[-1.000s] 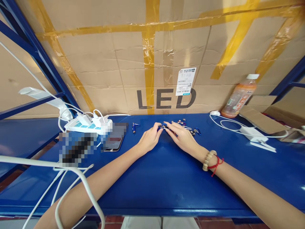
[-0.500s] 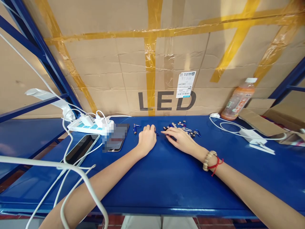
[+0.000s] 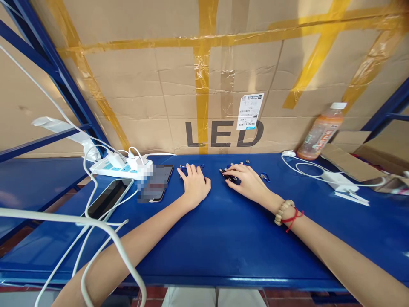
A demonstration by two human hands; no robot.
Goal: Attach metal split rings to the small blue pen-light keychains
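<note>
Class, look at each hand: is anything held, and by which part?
The left hand is spread over a small blue piece, no grip visible. The right hand curls over small dark pieces; whether it grips one cannot be told.

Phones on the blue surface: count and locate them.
2: the pale-edged phone lies on the near side of the white power strip; the dark phone, partly pixelated, lies between that strip and the left hand.

I can read "LED" in big black letters [image 3: 220, 134] on the cardboard box [image 3: 179, 91] before me. Small print on its white sticker [image 3: 250, 111] and on the bottle [image 3: 320, 135] is too blurred to make out.
</note>
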